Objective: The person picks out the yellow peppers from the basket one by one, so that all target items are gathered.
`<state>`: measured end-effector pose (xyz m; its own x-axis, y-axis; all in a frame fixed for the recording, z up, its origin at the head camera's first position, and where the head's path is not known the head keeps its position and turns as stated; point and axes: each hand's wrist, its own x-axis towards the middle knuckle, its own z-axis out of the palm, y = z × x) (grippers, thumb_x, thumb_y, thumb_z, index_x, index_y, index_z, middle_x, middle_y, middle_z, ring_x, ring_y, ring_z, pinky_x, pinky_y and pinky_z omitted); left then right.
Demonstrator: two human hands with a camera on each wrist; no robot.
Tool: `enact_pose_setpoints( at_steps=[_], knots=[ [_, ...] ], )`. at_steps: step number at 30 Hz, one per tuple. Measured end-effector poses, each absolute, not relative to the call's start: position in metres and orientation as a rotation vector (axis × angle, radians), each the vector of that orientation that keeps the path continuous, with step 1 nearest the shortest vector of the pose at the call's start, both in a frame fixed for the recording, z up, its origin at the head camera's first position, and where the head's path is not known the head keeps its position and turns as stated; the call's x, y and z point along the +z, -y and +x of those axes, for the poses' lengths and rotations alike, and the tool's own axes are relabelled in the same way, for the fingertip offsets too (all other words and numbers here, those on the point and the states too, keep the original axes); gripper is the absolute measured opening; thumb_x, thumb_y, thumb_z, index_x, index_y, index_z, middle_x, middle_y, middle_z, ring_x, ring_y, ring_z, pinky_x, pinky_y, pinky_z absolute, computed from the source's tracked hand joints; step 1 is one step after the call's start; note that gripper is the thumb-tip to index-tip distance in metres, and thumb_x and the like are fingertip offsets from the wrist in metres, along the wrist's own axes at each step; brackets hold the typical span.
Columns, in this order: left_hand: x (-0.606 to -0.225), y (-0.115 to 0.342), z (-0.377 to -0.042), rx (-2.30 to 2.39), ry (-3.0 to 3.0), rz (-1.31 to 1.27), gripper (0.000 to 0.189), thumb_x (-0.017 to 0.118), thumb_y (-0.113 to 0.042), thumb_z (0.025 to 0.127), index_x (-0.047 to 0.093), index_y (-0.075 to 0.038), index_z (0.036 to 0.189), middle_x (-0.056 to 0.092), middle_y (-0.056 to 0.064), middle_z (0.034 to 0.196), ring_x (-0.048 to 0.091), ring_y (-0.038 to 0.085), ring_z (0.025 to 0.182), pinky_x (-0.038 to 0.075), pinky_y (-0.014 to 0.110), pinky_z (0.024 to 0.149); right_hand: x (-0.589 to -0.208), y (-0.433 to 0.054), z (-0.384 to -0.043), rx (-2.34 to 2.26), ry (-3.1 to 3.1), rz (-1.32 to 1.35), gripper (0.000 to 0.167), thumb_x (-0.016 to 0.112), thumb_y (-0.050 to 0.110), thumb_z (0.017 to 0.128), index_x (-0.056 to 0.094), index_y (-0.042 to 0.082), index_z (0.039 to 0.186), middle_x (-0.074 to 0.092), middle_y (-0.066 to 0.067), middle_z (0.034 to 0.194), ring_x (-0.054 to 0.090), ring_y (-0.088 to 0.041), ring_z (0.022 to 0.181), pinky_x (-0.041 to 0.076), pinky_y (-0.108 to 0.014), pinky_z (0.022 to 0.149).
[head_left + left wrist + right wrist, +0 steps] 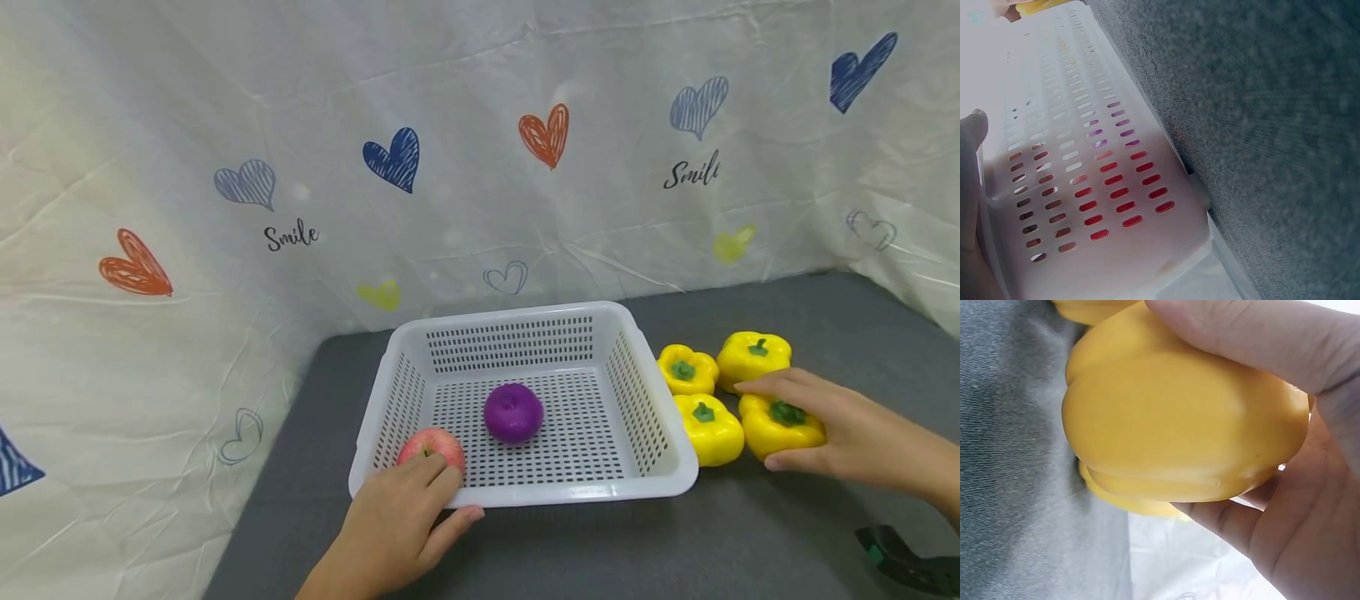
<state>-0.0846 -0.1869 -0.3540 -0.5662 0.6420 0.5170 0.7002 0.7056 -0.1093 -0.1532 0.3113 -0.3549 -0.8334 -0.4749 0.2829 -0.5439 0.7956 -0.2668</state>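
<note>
In the head view, my left hand [405, 517] is at the front left corner of a white plastic basket [577, 492]. Its fingers curl over the rim beside a red apple [433, 442], partly covering it, while the thumb lies outside. Through the basket's slots, the left wrist view shows the apple's red skin [1119, 192] and darker fingers. A purple onion [513, 413] sits mid-basket. To the right, my right hand [832, 417] grips a yellow bell pepper [776, 427], thumb on the near side and fingers across the far side. The right wrist view shows that pepper [1185, 419] close up.
Three more yellow bell peppers [708, 429] cluster between the basket's right wall and my right hand. A black strap-like object [907, 562] lies at the lower right of the grey table [300, 467]. Behind hangs a white curtain [465, 100] printed with hearts.
</note>
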Motion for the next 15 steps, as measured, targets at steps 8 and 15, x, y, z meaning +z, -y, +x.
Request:
enact_pose_setpoints(
  at_steps=[8, 15],
  knots=[
    [-0.3546, 0.1868, -0.0846, -0.141, 2.366, -1.018, 0.043, 0.042, -0.054, 0.104, 0.047, -0.017, 0.083, 0.038, -0.007, 0.076, 0.036, 0.008, 0.061, 0.024, 0.021, 0.050, -0.3640, -0.3127, -0.1577, 0.491, 2.773, 0.815, 0.081, 0.097, 0.040, 0.057, 0.063, 0.016, 0.127, 0.061, -0.004, 0.125, 0.048, -0.005, 0.107, 0.046, -0.024, 0.079],
    [-0.3536, 0.1866, -0.0844, -0.140, 2.376, -1.014, 0.044, 0.041, -0.054, 0.104, 0.047, -0.016, 0.083, 0.039, -0.007, 0.076, 0.037, 0.008, 0.062, 0.024, 0.021, 0.050, -0.3648, -0.3100, -0.1593, 0.552, 2.830, 0.783, 0.082, 0.097, 0.035, 0.058, 0.062, 0.010, 0.128, 0.059, -0.013, 0.125, 0.055, -0.031, 0.107, 0.050, -0.050, 0.078]
  ],
)
